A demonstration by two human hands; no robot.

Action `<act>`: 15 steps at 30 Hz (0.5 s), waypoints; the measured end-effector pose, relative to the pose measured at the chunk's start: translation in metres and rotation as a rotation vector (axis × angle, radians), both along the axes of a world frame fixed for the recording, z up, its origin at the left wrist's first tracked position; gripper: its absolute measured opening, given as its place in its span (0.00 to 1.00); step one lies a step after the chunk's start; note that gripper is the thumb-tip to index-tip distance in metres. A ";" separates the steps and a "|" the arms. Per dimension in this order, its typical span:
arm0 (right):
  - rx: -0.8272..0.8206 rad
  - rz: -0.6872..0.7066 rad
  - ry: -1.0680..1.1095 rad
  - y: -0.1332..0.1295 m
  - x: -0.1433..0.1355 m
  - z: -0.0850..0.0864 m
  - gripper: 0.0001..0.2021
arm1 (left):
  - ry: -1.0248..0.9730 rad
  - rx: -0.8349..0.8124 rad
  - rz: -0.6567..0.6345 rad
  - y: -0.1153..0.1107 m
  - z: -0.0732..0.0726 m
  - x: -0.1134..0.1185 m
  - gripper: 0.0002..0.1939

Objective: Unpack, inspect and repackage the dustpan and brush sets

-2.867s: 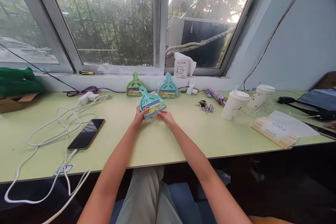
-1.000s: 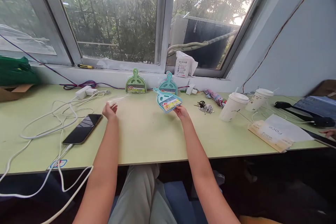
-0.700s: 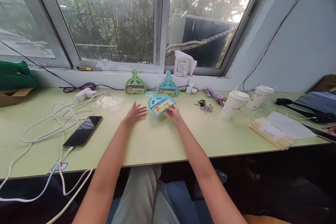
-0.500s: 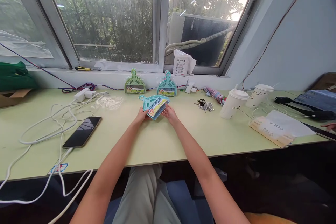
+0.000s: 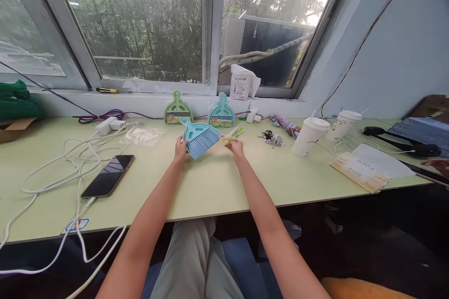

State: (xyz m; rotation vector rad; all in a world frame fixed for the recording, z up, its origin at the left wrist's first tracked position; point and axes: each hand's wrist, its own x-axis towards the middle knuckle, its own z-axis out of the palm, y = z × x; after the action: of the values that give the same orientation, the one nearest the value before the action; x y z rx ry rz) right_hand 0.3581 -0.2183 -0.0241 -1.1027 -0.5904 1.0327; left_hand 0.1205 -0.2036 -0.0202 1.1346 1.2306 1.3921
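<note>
A light-blue dustpan (image 5: 189,127) with a matching small brush (image 5: 203,142) lying in it is tilted above the table, its handle pointing up and left. My left hand (image 5: 181,148) grips its left edge. To the right, my right hand (image 5: 235,147) pinches a colourful printed label card (image 5: 231,135), which is apart from the dustpan and slightly blurred. Behind them, a green dustpan set (image 5: 178,108) and another blue dustpan set (image 5: 222,111) lean upright against the wall below the window, both with their labels on.
Crumpled clear plastic (image 5: 143,135), a phone (image 5: 108,176) and white cables lie left. On the right are keys (image 5: 272,139), a folded umbrella (image 5: 285,124), two paper cups (image 5: 310,137) and paper bags (image 5: 365,168). Another person's hand (image 5: 437,165) shows at the far right edge.
The label card has come off the dustpan and moved right in my right hand, baring the brush bristles. My left hand has shifted slightly left with the dustpan.
</note>
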 end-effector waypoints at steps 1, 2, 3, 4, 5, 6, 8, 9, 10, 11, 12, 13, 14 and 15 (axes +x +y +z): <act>0.016 -0.054 0.006 0.000 0.010 0.002 0.11 | -0.004 0.019 0.057 0.004 -0.001 -0.005 0.16; 0.028 -0.098 0.012 -0.001 0.018 0.003 0.12 | -0.006 0.043 0.104 0.008 -0.002 -0.009 0.14; 0.034 -0.129 0.019 -0.003 0.023 0.004 0.14 | -0.007 0.070 0.138 0.012 -0.003 -0.013 0.13; 0.028 -0.136 0.026 -0.005 0.023 0.004 0.14 | -0.004 0.094 0.159 0.014 -0.004 -0.015 0.12; 0.018 -0.114 0.029 -0.007 0.020 0.004 0.15 | 0.005 0.110 0.164 0.016 -0.005 -0.016 0.11; 0.007 -0.063 0.015 -0.009 0.013 0.004 0.14 | 0.023 0.121 0.153 0.017 -0.007 -0.016 0.11; 0.007 0.074 -0.103 -0.014 -0.010 0.004 0.12 | 0.082 0.148 0.098 0.015 -0.010 -0.010 0.12; 0.028 0.126 -0.225 -0.017 -0.022 0.005 0.10 | 0.118 0.171 0.058 0.013 -0.011 -0.005 0.13; 0.070 0.133 -0.375 -0.021 -0.034 0.005 0.09 | 0.154 0.201 0.012 0.010 -0.012 0.000 0.14; 0.130 0.109 -0.525 -0.024 -0.044 0.006 0.07 | 0.187 0.236 -0.041 0.006 -0.013 0.006 0.15; 0.183 0.065 -0.660 -0.027 -0.052 0.007 0.06 | 0.213 0.269 -0.098 0.002 -0.013 0.012 0.16; 0.227 0.013 -0.771 -0.030 -0.057 0.008 0.04 | 0.237 0.297 -0.152 -0.003 -0.012 0.017 0.18; 0.254 -0.030 -0.855 -0.033 -0.060 0.009 0.04 | 0.257 0.318 -0.196 -0.008 -0.011 0.022 0.19; 0.262 -0.056 -0.916 -0.035 -0.060 0.010 0.04 | 0.274 0.331 -0.222 -0.012 -0.009 0.026 0.21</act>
State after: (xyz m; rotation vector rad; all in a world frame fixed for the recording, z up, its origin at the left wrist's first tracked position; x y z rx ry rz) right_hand 0.2978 -0.2531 -0.0141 -1.3178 -1.3684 0.3307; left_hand 0.1462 -0.2159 -0.0292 1.6841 1.0407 1.3305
